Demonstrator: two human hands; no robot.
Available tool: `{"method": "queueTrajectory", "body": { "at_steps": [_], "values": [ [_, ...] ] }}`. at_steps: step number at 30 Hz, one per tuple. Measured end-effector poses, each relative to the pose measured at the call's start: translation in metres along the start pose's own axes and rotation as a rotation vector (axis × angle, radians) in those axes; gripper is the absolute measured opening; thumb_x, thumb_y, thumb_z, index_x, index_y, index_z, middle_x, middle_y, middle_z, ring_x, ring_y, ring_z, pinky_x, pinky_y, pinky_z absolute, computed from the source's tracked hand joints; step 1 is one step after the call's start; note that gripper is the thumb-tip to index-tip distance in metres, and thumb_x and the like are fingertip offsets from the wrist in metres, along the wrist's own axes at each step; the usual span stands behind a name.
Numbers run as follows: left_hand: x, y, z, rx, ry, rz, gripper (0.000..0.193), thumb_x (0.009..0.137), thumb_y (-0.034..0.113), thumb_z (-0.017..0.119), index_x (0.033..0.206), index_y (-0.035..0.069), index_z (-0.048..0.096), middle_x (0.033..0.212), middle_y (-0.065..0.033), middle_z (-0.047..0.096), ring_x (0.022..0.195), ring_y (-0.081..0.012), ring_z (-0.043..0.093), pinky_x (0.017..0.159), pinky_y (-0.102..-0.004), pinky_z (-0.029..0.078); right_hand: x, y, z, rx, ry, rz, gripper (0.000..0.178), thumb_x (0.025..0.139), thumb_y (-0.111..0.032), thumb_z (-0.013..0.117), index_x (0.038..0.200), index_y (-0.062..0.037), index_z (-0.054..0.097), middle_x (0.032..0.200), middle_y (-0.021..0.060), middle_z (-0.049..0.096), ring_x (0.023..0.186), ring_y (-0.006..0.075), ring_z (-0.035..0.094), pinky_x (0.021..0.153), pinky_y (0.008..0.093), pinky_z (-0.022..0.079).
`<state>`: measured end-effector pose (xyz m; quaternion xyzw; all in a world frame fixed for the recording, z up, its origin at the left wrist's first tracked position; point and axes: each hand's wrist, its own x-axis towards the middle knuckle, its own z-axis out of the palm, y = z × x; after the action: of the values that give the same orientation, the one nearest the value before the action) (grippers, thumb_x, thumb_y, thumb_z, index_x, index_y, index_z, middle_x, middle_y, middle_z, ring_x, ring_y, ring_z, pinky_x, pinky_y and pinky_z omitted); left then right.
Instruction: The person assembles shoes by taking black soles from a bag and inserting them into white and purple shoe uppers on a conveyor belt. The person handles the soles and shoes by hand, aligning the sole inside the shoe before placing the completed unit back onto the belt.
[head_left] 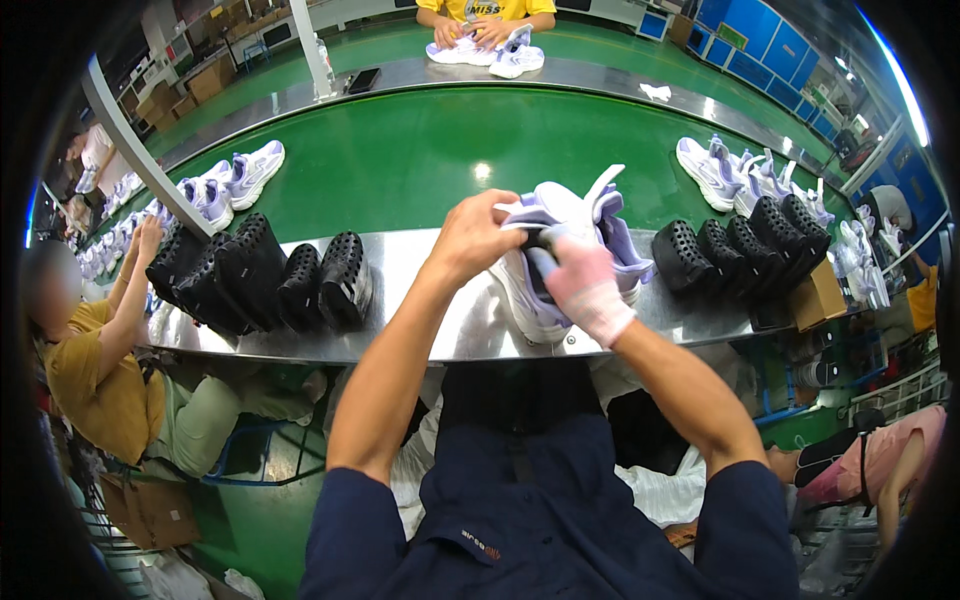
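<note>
A white and lavender sneaker [515,295] rests on the metal ledge in front of me, its heel end toward me. My left hand [475,240], bare, is closed around its tongue and upper edge. My right hand [590,290], in a pale pink and white glove, reaches down at the shoe's opening; its fingers are blurred and partly hidden there. Against that shoe's right side stands a second sneaker [625,250] of the same kind, with a strap sticking up.
Black perforated blocks [343,280] line the ledge at left, and more black blocks [750,250] stand at right beside a cardboard box [818,295]. Sneakers sit on the green belt [400,160] at both sides. Across it, a person in yellow handles sneakers [515,55]. Other people sit nearby.
</note>
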<state>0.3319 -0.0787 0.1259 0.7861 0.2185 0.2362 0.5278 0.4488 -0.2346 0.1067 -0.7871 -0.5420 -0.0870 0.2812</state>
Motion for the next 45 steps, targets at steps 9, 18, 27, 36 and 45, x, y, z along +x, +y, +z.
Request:
{"method": "queueTrajectory", "body": {
  "at_steps": [9,18,27,36,45],
  "values": [
    [-0.039,0.02,0.046,0.427,0.049,-0.395,0.091,0.078,0.031,0.073,0.157,0.002,0.037,0.116,-0.0306,0.072,0.116,-0.0442,0.068,0.102,-0.0457,0.053,0.005,0.01,-0.012,0.021,-0.245,0.38,0.063,0.076,-0.031,0.086,0.123,0.0049,0.063,0.106,0.0281,0.072,0.099,0.0415,0.071,0.091,0.0456,0.057],
    [-0.021,-0.009,0.063,0.672,0.172,-0.371,0.037,0.078,0.015,0.064,0.11,0.0,0.075,0.108,-0.0283,0.074,0.106,-0.044,0.072,0.095,-0.0487,0.057,0.016,0.018,0.022,-0.127,-0.184,0.335,0.022,0.082,-0.018,0.067,0.095,-0.0025,0.077,0.09,0.0252,0.074,0.091,0.0426,0.073,0.083,0.0486,0.059],
    [-0.02,-0.013,0.055,0.628,0.166,-0.325,0.044,0.084,0.027,0.067,0.115,-0.004,0.068,0.105,-0.0284,0.074,0.105,-0.0459,0.071,0.093,-0.0507,0.056,0.015,0.009,0.007,0.006,-0.239,0.343,0.038,0.088,-0.036,0.072,0.102,-0.0005,0.076,0.103,0.0268,0.075,0.099,0.0427,0.073,0.088,0.0477,0.058],
    [-0.096,0.027,0.087,0.587,0.036,0.407,0.052,0.082,0.01,0.078,0.131,0.005,0.063,0.104,-0.0214,0.068,0.11,-0.0408,0.063,0.097,-0.0448,0.051,-0.025,0.119,-0.044,0.393,0.038,0.586,0.058,0.086,-0.044,0.077,0.123,-0.0002,0.066,0.123,0.0235,0.07,0.113,0.038,0.067,0.099,0.0438,0.052],
    [-0.055,0.044,0.072,0.845,-0.374,-0.018,0.06,0.082,0.044,0.083,0.127,0.007,0.068,0.093,-0.023,0.076,0.094,-0.0432,0.073,0.089,-0.0498,0.057,-0.074,0.06,-0.004,0.514,0.061,0.454,0.051,0.094,-0.043,0.072,0.12,0.0,0.068,0.111,0.0225,0.07,0.105,0.041,0.067,0.095,0.0474,0.053]
  ]
}}
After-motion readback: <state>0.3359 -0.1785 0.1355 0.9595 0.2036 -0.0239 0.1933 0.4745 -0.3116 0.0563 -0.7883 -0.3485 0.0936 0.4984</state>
